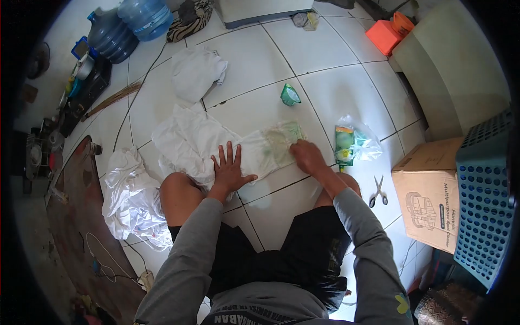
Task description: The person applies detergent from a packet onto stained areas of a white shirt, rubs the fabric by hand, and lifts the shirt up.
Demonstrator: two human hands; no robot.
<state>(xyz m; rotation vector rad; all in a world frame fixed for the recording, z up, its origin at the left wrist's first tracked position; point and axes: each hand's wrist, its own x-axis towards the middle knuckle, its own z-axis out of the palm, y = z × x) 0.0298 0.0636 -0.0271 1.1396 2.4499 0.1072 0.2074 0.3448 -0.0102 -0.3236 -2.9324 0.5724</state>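
A white garment [195, 132] lies spread on the tiled floor between my knees and beyond, with a green-stained end [276, 143] at its right. My left hand [230, 168] presses flat on the cloth, fingers spread. At the right edge of the stained part, my right hand [307, 156] has its fingers curled and pressed together; what they hold, if anything, is hidden. A small green and white cup or packet [291, 95] stands beyond the stain. Right of my right hand lie a green packet [344, 145] and a clear plastic bag [367, 145].
Scissors [378, 193] lie beside my right knee. A cardboard box [428, 200] and a blue basket [485, 189] stand at the right. More white cloth [132, 195] lies at the left, another bundle [194, 73] farther ahead. Water bottles [111, 37] stand at the back left.
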